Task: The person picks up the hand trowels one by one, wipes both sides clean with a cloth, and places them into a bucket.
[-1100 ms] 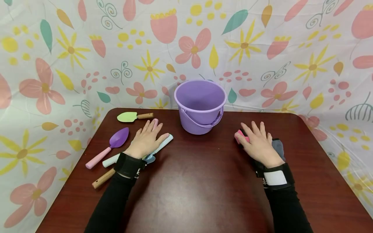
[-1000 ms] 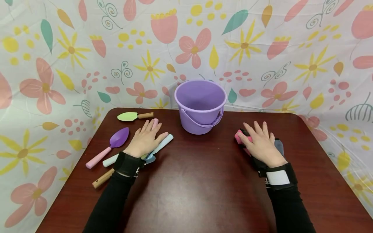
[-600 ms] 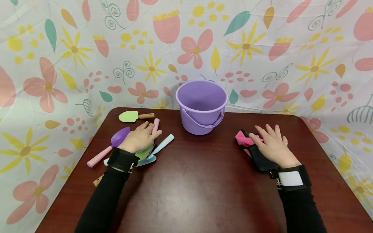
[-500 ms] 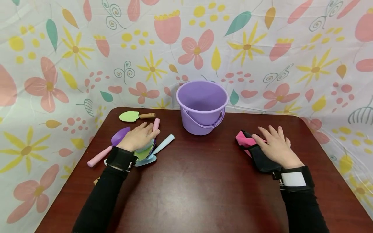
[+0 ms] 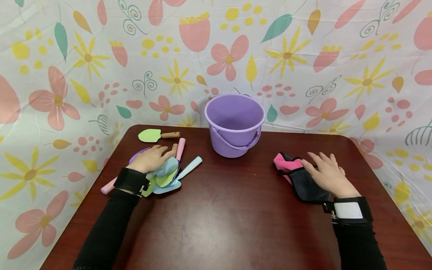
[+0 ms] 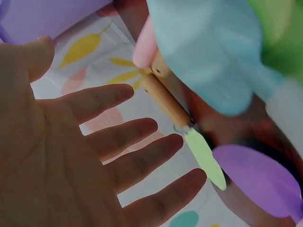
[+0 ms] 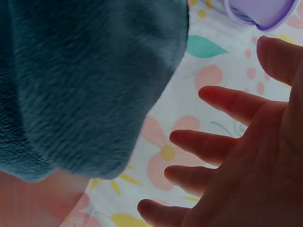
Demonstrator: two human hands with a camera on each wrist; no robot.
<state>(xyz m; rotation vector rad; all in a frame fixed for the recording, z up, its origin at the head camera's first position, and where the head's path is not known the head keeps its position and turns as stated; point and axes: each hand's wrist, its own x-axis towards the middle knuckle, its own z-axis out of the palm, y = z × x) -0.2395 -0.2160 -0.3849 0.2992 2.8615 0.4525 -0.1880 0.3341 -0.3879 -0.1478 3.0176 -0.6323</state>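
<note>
My left hand (image 5: 146, 161) is over the left end of a pile of small trowels, palm down with fingers extended. The left wrist view shows nothing in its palm. Below and beside it lie a purple trowel (image 6: 258, 179), partly hidden in the head view, a pale blue trowel blade (image 5: 167, 167), green blades and a light blue trowel (image 5: 190, 167). My right hand (image 5: 329, 176), fingers spread, is over the right edge of a folded dark fabric piece (image 5: 308, 185) with a bright pink part (image 5: 286, 163). Seen from the right wrist, grey-blue fuzzy fabric (image 7: 94, 85) is beside the fingers.
A purple bucket (image 5: 231, 144) stands upright at the back middle of the brown table (image 5: 222, 225), its handle hanging down in front. Behind the pile lies a green trowel (image 5: 149, 135) with a wooden handle. A flowered cloth backdrop (image 5: 135, 37) surrounds the table.
My left hand has moved left and toward me across the trowels, uncovering more blades and handles. The right hand has moved right, exposing more of the pink and dark fabric.
</note>
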